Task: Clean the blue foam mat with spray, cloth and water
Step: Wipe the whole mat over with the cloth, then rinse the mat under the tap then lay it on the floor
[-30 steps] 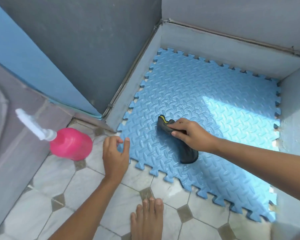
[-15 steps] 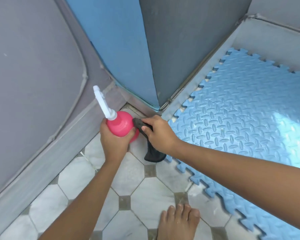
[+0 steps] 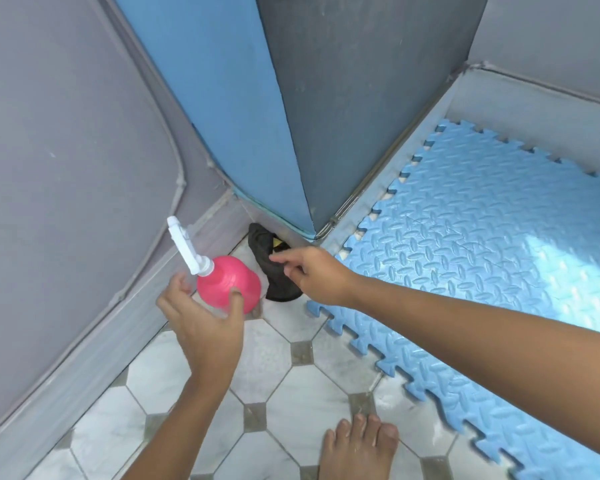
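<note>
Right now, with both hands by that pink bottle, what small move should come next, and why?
Probably close the left hand around the pink bottle and lift it. Its fingers curve open around the bottle, apparently not gripping yet. The right hand is open, fingertips on the dark cloth lying on the tiles beside the mat, so spraying looks next.

Spray bottle (image 3: pixel 230 285) on tiled floor (image 3: pixel 302 415), left of cloth (image 3: pixel 269 263). Cloth in wall corner, seemingly on floor. Foam mat (image 3: pixel 492 271) right of cloth, along wall. Bare foot (image 3: pixel 359 448) nearest, before mat edge.
</note>
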Available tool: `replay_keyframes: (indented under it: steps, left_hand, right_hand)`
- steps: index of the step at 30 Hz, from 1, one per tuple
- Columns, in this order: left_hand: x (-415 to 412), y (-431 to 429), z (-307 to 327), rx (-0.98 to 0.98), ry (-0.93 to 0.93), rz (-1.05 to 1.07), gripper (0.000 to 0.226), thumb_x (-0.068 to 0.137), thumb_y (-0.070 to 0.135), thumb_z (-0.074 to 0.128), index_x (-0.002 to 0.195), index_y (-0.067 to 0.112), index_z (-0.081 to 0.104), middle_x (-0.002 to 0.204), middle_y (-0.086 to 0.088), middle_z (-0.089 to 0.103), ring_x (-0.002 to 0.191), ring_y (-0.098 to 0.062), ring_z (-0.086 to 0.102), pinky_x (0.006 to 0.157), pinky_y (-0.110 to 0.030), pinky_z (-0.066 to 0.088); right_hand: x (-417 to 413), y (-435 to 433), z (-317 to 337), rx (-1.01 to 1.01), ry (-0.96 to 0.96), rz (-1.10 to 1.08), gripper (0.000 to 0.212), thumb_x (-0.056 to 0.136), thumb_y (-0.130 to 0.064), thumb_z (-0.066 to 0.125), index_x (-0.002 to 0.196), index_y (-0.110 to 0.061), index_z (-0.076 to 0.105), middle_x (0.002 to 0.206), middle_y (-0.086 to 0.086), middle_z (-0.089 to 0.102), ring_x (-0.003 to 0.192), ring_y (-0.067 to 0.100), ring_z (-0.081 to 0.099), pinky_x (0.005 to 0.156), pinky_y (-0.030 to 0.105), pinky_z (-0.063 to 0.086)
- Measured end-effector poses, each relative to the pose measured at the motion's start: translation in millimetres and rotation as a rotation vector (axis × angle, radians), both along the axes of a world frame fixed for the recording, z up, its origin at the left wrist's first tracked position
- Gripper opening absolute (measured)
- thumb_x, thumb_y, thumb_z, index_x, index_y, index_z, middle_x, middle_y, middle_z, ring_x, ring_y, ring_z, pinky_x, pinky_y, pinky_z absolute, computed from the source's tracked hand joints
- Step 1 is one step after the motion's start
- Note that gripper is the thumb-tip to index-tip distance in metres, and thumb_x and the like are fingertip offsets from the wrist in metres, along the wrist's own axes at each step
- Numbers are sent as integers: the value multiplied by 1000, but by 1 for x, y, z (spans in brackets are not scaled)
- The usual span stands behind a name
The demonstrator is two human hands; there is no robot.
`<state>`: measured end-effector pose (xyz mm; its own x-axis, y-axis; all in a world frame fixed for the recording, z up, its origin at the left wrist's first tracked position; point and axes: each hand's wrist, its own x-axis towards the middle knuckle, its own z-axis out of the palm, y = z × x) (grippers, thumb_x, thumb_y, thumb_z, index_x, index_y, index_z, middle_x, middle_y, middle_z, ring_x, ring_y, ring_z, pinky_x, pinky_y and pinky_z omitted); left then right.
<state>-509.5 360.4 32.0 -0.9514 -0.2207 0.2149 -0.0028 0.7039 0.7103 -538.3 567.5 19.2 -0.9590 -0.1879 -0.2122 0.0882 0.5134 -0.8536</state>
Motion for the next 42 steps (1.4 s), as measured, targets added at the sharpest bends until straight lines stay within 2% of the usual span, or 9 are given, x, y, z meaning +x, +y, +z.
replay_keyframes:
  steps: [4,11,15,18,24,31,37,40,42]
  left_hand:
    - [20,51,32,55,116,-361,31,86,23,67,111,9,55,98,-2,52,89,-14,50,85,-12,40]
    - [-15,183,84,1,-14,-818,9,95,21,64,94,14,69,80,3,69,79,-12,63,76,-22,49]
    - [-40,210,44,-555,-572,-721,46,100,41,52,119,2,67,123,-17,70,118,-34,60,95,-39,49]
    - [-36,179,-5,-680,-875,-613,74,102,57,46,151,1,43,156,-17,47,139,-34,49,109,-39,44]
    - [-6,157,-52,-523,-828,-417,112,81,75,65,156,2,25,156,-21,36,145,-38,34,112,-43,38]
    - [-15,151,-21,-446,-796,-422,99,80,72,66,151,9,39,151,-15,47,139,-34,48,110,-44,43]
    - [-46,162,67,-234,-852,-541,58,86,70,64,84,12,61,96,-10,61,77,-23,57,61,-31,38]
    - [-55,180,108,55,-1072,-583,59,84,71,64,120,24,64,128,-1,54,102,-16,53,78,-32,41]
    - [-58,195,125,47,-1100,-663,59,85,71,64,128,30,61,124,1,53,113,-18,49,93,-37,36]
  right_hand:
    - [40,63,8,89,-43,-65,28,103,-22,56,128,-20,68,124,-6,69,105,10,64,94,23,48]
    - [93,166,16,148,-110,-443,17,101,-24,58,109,-26,72,97,-9,71,86,9,66,73,25,50]
    - [113,195,27,131,-110,-582,15,101,-19,58,106,-16,72,80,-13,64,79,12,62,58,18,41]
    - [131,202,21,124,-137,-616,14,101,-21,59,106,-17,72,81,-11,64,77,11,60,61,19,41]
    - [148,190,-1,127,-203,-583,12,100,-22,61,106,-20,70,90,-8,64,78,15,60,70,27,50]
    - [127,182,20,75,-150,-576,14,100,-24,60,109,-20,70,90,-8,63,75,10,58,61,22,43]
    - [117,205,53,28,-98,-630,15,100,-25,60,111,-20,70,93,-6,65,83,16,62,65,24,50]
    - [103,224,74,29,-57,-680,13,100,-24,59,108,-21,70,95,-4,66,84,16,63,70,28,53]
    - [88,238,97,11,-5,-729,15,101,-26,59,106,-18,70,96,0,67,81,14,65,71,32,54]
